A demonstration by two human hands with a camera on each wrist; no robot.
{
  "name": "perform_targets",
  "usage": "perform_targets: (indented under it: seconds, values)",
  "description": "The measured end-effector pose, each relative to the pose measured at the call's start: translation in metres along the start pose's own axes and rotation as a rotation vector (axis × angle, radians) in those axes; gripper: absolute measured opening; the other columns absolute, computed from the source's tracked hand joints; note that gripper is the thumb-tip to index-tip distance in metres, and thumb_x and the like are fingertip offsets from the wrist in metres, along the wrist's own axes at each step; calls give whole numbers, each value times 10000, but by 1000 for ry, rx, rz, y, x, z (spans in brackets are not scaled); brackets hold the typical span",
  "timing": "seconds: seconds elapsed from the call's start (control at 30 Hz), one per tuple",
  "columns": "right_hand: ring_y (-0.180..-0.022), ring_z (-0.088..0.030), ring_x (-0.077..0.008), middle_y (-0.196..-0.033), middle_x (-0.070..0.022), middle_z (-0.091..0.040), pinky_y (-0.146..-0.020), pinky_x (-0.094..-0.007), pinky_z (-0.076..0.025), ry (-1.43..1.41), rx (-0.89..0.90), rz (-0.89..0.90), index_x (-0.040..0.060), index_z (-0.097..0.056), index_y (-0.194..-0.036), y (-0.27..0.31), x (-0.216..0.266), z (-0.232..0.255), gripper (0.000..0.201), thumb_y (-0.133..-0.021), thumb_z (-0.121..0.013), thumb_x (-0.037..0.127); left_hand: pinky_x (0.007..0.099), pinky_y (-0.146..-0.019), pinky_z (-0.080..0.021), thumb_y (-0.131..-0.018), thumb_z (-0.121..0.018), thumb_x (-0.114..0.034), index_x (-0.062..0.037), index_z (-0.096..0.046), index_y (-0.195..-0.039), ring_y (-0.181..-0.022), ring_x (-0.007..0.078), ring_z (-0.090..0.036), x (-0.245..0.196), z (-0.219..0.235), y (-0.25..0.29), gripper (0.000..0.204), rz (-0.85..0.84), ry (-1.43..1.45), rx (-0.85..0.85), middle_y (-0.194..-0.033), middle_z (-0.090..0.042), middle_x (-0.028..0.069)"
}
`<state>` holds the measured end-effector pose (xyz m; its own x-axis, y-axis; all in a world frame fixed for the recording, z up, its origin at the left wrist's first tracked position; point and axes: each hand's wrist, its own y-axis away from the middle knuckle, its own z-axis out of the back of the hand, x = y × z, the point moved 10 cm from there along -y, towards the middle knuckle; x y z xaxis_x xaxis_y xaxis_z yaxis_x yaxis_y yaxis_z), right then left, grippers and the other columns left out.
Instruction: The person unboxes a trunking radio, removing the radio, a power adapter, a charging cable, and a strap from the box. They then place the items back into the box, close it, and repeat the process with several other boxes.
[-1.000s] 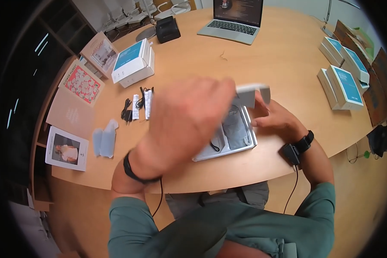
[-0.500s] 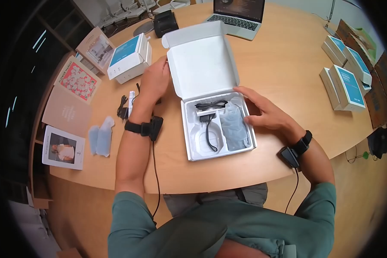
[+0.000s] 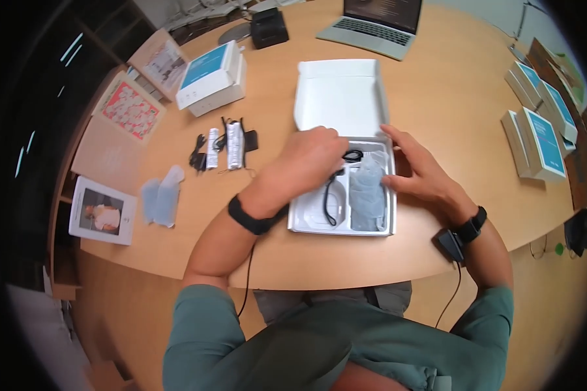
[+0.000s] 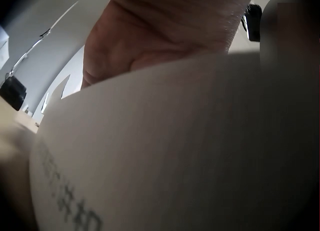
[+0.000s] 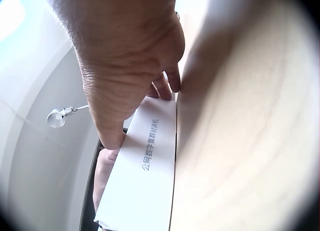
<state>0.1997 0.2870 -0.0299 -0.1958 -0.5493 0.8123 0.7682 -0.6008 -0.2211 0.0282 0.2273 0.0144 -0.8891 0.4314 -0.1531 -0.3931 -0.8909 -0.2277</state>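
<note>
An open white box [image 3: 339, 232] lies on the table, lid [image 3: 341, 94] tipped back. Its right compartment holds an item in a frosted bag [image 3: 368, 199]; a coiled black cable [image 3: 353, 156] and a black strap [image 3: 330, 203] lie on the left side. My left hand [image 3: 312, 159] reaches over the box's back left, fingers bent down; I cannot tell whether they pinch anything. Box cardboard fills much of the left wrist view beneath that hand [image 4: 155, 36]. My right hand [image 3: 421, 168] touches the box's right side, fingers extended to the back corner, thumb at the rim.
Left of the box lie white-wrapped pieces [image 3: 235, 146], a black adapter with cable [image 3: 197, 156] and frosted bags [image 3: 161, 197]. White-and-blue boxes [image 3: 212, 78] stand behind them, more boxes [image 3: 538, 143] at the right. A laptop [image 3: 372, 32] sits at the back.
The lid, first half lowered and then raised, now leans back. My left hand has left the lid's left edge and moved right and down over the box. My right hand stays at its side.
</note>
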Motion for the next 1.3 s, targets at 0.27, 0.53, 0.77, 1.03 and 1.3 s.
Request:
perform_targets:
  seconds: [0.27, 0.53, 0.77, 1.03, 1.3]
  values:
    - [-1342, -579, -358, -1500, -224, -568, -1158, -448, -471, 0, -31, -18, 63, -358, -1719, 1, 2, 1, 1029, -865, -869, 320, 469, -828, -577, -939, -789, -161, -45, -726, -1112, -996, 332, -710, 8, 33, 5, 217, 80, -24, -130, -993, -713, 150]
    - [-1358, -575, -363, -1526, -232, -556, -1161, -451, -472, 2, -23, -27, 61, -358, -1717, 4, 0, 2, 1009, -888, -874, 313, 510, -838, -579, -918, -762, -190, -17, -732, -1092, -946, 416, -757, 208, 92, 74, 247, 613, -98, -269, -936, -769, 225]
    - [-1399, -556, -379, -1553, -237, -543, -1188, -456, -450, -29, -16, -85, 70, -352, -1721, 7, 6, 3, 993, -907, -857, 335, 471, -780, -570, -843, -847, -223, -2, -738, -906, -867, 378, -749, 288, 62, 122, 254, 884, -111, 177, -887, -771, 216]
    - [-1493, -510, -400, -1624, -257, -509, -1241, -458, -409, -53, 49, -39, 60, -331, -1723, 5, 1, -7, 947, -950, -816, 311, 419, -810, -580, -936, -755, -168, -27, -767, -1066, -884, 326, -752, 86, 69, 28, 192, 279, 327, 1, -960, -786, 159]
    - [-1485, -533, -364, -1623, -250, -523, -1246, -443, -410, -127, 46, -54, 38, -347, -1714, 5, -2, -8, 931, -952, -832, 263, 475, -826, -576, -944, -760, -175, -42, -739, -951, -915, 389, -712, 21, 2, 10, 134, 109, -66, 177, -918, -738, 150]
